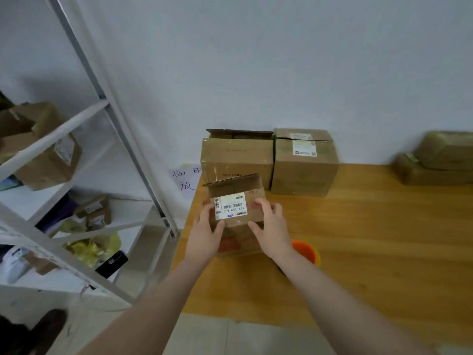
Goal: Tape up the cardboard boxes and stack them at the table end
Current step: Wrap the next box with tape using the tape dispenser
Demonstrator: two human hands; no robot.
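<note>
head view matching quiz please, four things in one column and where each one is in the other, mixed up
1 small labelled box
2 open-topped box
3 orange roll
4 wrapped parcels

a far right on the table
b between the left hand and right hand
c by the right wrist
d against the wall, left of a closed box

Pairs: 1-b, 2-d, 3-c, 4-a
</note>
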